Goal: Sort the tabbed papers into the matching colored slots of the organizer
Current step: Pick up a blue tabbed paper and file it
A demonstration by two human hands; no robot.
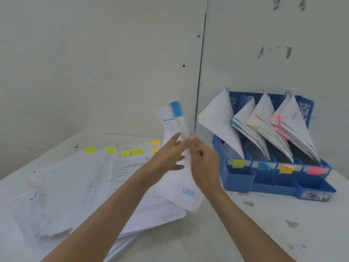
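Both hands on one sheet (174, 127), blue tab (176, 108) at its top, held up off the table (245, 233). Fingers of right hand (204, 163) curled, pinching the sheet's edge. Fingers of left hand (170, 156) stretched along the sheet; blurred, can't tell if gripping. organizer (273, 186) sits right of the fingers, blue slot (263, 166) second from left. Loose pile (85, 186) lies below-left of the fingers.

One head-worn view (wide-angle), close over table (245, 233), looking forward and down, facing wall corner (200, 72); organizer (238, 184) sits right of centre in frame.
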